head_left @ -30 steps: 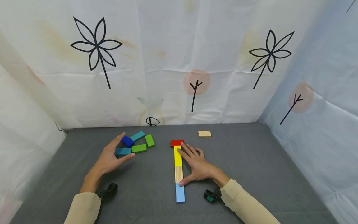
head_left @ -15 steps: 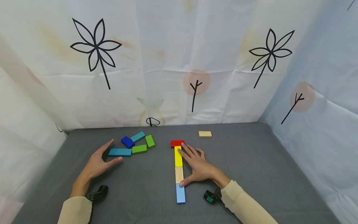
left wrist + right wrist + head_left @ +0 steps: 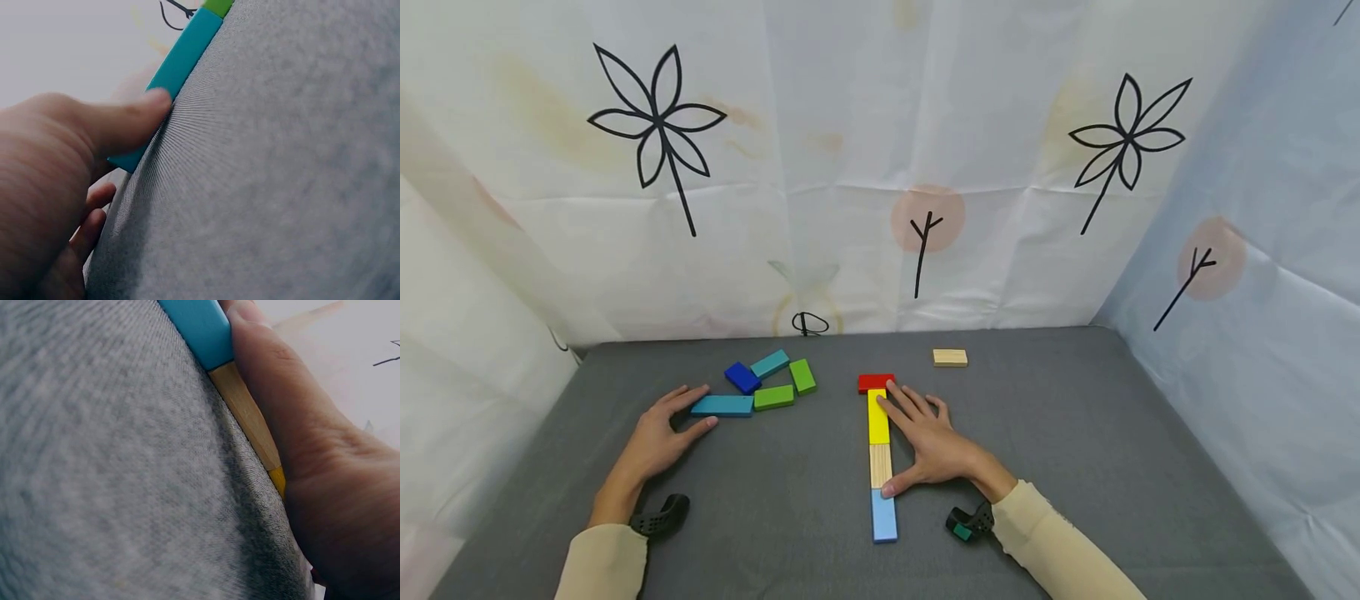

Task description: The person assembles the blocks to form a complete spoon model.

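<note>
My left hand (image 3: pixel 655 433) is at the left end of a long teal block (image 3: pixel 724 406), its fingers along the far side and its thumb at the near side. In the left wrist view the thumb (image 3: pixel 134 122) lies against the teal block's side. My right hand (image 3: pixel 934 446) rests spread along a straight column of blocks. Its thumb touches the light blue block (image 3: pixel 883 518), near the plain wood block (image 3: pixel 880 467). Its fingertips reach the yellow block (image 3: pixel 877 417) and the red block (image 3: pixel 872 383), which lies crosswise at the far end.
Beside the teal block lie a green block (image 3: pixel 773 397), a second, slanted green block (image 3: pixel 802 377), a dark blue block (image 3: pixel 742 377) and a shorter teal block (image 3: pixel 770 364). A plain wood block (image 3: pixel 950 358) sits farther back. Fabric walls (image 3: pixel 850 150) surround the grey table (image 3: pixel 805 500).
My left hand has moved left, away from the dark blue block, and its fingers and thumb have closed in on the long teal block's left end. The right hand has stayed in place.
</note>
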A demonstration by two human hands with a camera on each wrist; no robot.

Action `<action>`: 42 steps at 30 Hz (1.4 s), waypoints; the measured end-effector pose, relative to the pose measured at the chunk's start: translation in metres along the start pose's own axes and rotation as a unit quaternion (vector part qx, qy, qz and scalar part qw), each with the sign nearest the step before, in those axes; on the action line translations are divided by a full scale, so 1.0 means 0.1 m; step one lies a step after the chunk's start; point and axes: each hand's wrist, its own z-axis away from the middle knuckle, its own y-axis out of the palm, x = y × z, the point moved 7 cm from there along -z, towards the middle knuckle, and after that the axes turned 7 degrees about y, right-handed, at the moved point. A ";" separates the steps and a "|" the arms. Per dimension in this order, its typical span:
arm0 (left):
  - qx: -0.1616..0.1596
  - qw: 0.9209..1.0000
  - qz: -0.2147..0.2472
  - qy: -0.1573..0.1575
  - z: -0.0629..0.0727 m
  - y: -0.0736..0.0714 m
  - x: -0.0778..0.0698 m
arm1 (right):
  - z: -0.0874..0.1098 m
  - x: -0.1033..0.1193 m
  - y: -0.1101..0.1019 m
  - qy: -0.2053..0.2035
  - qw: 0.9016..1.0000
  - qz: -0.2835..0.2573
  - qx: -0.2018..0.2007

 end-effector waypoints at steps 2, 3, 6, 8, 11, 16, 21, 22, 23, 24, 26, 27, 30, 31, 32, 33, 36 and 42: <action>-0.011 1.000 -0.003 -0.001 0.00 -0.01 0.01 | 0.00 0.00 0.00 0.000 1.000 -0.002 0.000; -0.015 1.000 -0.003 -0.003 0.00 -0.01 0.02 | 0.01 0.00 0.00 0.000 1.000 -0.002 0.000; -0.027 1.000 -0.001 -0.012 0.01 -0.02 0.04 | 0.01 0.00 0.00 0.001 1.000 -0.002 0.000; -0.035 0.999 0.005 -0.014 0.01 -0.04 0.05 | 0.01 0.00 0.00 0.001 1.000 -0.001 0.000; -0.052 0.999 0.012 -0.007 0.01 -0.07 0.07 | 0.01 0.01 -0.01 0.002 1.000 -0.001 0.000; -0.067 0.997 0.036 0.004 0.02 -0.12 0.08 | 0.00 0.01 -0.03 0.001 1.000 0.000 -0.001; -0.075 0.995 0.065 0.014 0.05 -0.17 0.08 | 0.00 0.02 -0.03 0.000 1.000 0.001 0.001; -0.077 0.994 0.071 0.014 0.05 -0.17 0.07 | 0.00 0.02 -0.03 -0.001 1.000 0.000 0.000; -0.077 0.994 0.073 0.014 0.05 -0.18 0.06 | 0.00 0.02 -0.02 -0.001 1.000 0.000 0.001; -0.079 0.994 0.076 0.012 0.05 -0.19 0.05 | 0.01 0.02 -0.02 -0.001 1.000 0.000 0.002; -0.080 0.993 0.085 0.009 0.05 -0.19 0.01 | 0.01 0.02 -0.02 0.001 1.000 0.001 0.002; -0.081 0.993 0.090 0.007 0.05 -0.19 -0.01 | 0.01 0.02 -0.02 0.001 1.000 0.001 0.001; -0.086 0.991 0.102 0.002 0.01 -0.17 -0.12 | 0.01 0.00 -0.02 0.005 1.000 0.003 0.002; -0.088 0.990 0.108 0.002 -0.01 -0.16 -0.17 | 0.01 0.00 -0.01 0.006 1.000 0.003 0.002; -0.090 0.989 0.114 0.001 -0.03 -0.15 -0.21 | 0.01 0.00 -0.01 0.006 1.000 0.004 0.001; -0.093 0.989 0.118 0.000 -0.05 -0.13 -0.26 | 0.01 0.00 -0.01 0.005 1.000 0.004 0.002; -0.103 0.984 0.146 0.008 -0.10 -0.08 -0.41 | 0.01 0.00 0.00 0.002 1.000 0.006 0.002; -0.114 0.975 0.191 0.027 -0.24 0.12 -0.69 | 0.00 -0.01 0.00 0.004 1.000 0.010 0.001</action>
